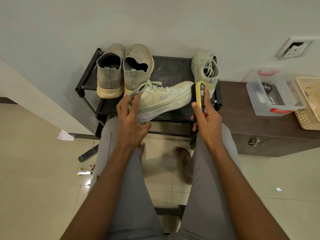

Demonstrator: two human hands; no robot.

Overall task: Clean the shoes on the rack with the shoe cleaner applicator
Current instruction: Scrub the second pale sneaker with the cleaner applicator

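Sneaker point(161, 97): held above the rack point(86, 78), long axis left to right, toe right, touching the applicator point(200, 96).
Applicator: upright; right hand point(207, 118) curls around it.
Left hand point(131, 116): grips the heel.
Look: pale green, laced, scuffed.
Rack: mate point(205, 70) and grey pair point(121, 71) wait.

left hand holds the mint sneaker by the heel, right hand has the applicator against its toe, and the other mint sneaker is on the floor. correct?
Not quite. The other mint sneaker lies on the rack's top shelf, at its right end, not on the floor; the head view shows it. The rest stands: the left hand holds the mint sneaker by the heel, the right hand has the applicator against its toe.
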